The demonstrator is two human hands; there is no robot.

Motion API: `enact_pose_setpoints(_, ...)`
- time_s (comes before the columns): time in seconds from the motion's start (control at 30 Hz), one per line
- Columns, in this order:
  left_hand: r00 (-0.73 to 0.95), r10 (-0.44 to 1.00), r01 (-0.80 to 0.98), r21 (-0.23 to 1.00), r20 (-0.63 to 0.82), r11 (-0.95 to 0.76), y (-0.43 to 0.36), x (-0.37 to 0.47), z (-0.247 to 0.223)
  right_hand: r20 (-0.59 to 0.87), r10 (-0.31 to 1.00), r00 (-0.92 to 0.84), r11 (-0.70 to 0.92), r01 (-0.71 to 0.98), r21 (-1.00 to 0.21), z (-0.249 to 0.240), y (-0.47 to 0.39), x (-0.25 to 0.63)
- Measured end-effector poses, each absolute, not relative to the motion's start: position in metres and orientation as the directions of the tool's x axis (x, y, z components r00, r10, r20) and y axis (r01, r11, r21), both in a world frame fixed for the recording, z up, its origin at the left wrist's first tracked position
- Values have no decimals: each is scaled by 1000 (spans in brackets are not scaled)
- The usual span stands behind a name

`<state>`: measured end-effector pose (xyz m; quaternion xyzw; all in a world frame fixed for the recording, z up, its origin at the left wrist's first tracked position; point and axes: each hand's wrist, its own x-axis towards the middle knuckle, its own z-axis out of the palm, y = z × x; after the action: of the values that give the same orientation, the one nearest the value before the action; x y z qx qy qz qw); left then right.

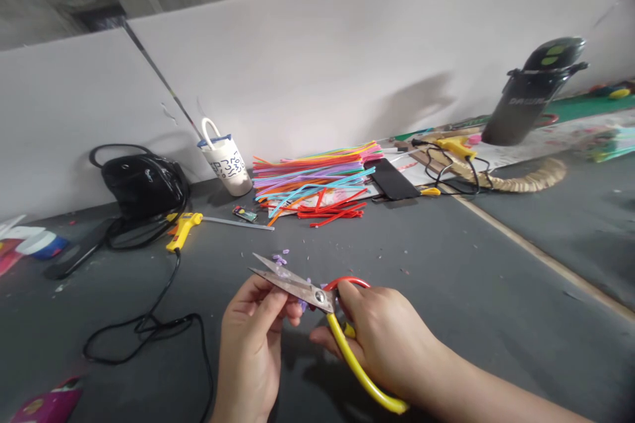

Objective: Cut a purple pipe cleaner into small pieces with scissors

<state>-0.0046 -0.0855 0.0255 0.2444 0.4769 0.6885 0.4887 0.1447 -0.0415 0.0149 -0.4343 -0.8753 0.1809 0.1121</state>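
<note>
In my right hand (381, 334) are scissors (317, 295) with one red and one yellow handle. Their blades point left and are parted slightly. My left hand (258, 337) is closed in a pinch beside the blades, thumb and fingertips together against the lower blade. What sits between those fingertips, if anything, is hidden by the thumb and the metal. Small purple bits (280, 257) lie on the dark table just past the blade tips, and more purple shows behind the scissors near the left fingertips.
Bundles of coloured pipe cleaners (312, 175) lie at the back, beside a black phone (391, 178). A yellow glue gun (184, 230) with a trailing cord is on the left, near a black bag (143, 182) and a white cup (228, 165). A dark bottle (533, 96) stands back right.
</note>
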Motion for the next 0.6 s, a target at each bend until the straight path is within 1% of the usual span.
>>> enact_pose_setpoints(0.07, -402, 907, -435, 898, -126, -69, -86, -4, 26, 26, 813, -582, 530, 720, -449, 13, -40, 145)
enact_pose_setpoints(0.17, -412, 897, -438, 898, -161, -40, -86, -3, 28, -42, 831, -555, 424, 679, -599, 13, -36, 147)
enact_pose_setpoints(0.23, -418, 886, -433, 901, -200, -1, -86, -1, 29, -79, 827, -556, 327, 592, -737, 14, -33, 149)
enact_pose_setpoints(0.3, -414, 882, -417, 908, -226, 37, -86, 0, 29, -84, 805, -587, 234, 444, -865, 17, -29, 149)
enact_pose_setpoints(0.33, -409, 882, -405, 913, -233, 53, -86, 0, 28, -80, 796, -599, 188, 372, -909, 19, -28, 149)
enact_pose_setpoints(0.4, -398, 888, -373, 925, -229, 71, -86, 1, 27, -99, 790, -605, 107, 295, -950, 23, -26, 148)
enact_pose_setpoints(0.5, -385, 898, -319, 944, -213, 86, -85, 2, 26, -161, 804, -572, 43, 326, -944, 25, -24, 147)
enact_pose_setpoints(0.6, -412, 890, -235, 966, -197, 104, -85, 3, 24, -172, 806, -566, 26, 324, -946, 24, -25, 146)
